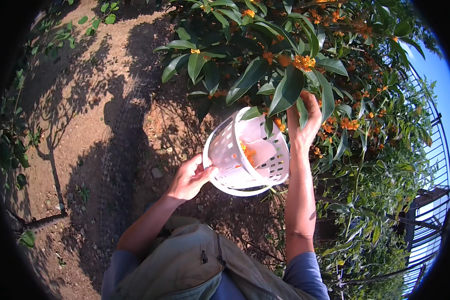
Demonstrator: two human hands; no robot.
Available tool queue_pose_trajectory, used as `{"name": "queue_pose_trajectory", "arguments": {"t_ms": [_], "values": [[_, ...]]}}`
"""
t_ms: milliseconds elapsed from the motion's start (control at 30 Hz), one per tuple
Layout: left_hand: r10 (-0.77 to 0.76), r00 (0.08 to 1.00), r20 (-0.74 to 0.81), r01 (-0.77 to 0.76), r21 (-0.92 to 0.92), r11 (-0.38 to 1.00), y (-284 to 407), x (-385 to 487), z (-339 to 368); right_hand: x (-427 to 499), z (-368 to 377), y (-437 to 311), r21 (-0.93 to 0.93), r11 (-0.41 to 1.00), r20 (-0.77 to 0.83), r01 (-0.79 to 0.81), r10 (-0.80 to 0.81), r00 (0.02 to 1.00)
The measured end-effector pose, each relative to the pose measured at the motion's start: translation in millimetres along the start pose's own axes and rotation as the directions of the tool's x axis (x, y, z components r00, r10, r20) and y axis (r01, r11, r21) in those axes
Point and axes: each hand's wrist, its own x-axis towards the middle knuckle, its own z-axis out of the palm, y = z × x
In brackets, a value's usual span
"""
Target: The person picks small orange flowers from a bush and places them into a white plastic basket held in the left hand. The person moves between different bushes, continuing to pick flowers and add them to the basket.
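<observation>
My left hand [190,177] grips the handle of a white plastic basket [222,149] with square holes in its wall. The basket is tilted, its mouth facing right. A small heap of orange blossoms [249,153] lies inside on a pale lining. Up among the leaves of a flowering shrub [288,88], which looks like osmanthus, is my right hand [309,119]. Leaves cover much of its fingers, so their grip is hidden. A bright orange flower cluster [304,63] sits just above that hand, and another cluster [280,125] hangs by the basket's rim.
Dense branches and more blossoms [349,123] fill the right side, with a metal fence [440,150] behind. Wire mesh [122,161] runs over the bare soil [86,131] at left. Thin leafy stems [17,150] stand at the far left.
</observation>
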Motion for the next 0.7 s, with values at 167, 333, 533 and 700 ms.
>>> {"name": "queue_pose_trajectory", "arguments": {"t_ms": [167,333,533,700], "values": [[-0.018,0.999,-0.050,0.017,-0.024,1.000,-6,-10,-12,0,10,7,0.023,0.999,0.088,0.034,-0.036,0.995],[-0.075,0.995,-0.065,0.074,-0.028,0.997,-9,-17,-12,-1,27,32,0.436,0.886,0.147,-0.156,0.101,0.984],[-0.036,0.994,-0.108,0.034,-0.012,0.999,-3,-12,-10,-5,16,14,-0.276,0.950,0.015,0.145,-0.146,0.989],[0.001,0.989,-0.149,-0.001,0.001,1.000,-6,-7,-21,-6,0,-1,-0.085,0.975,-0.011,0.205,-0.207,0.978]]}}
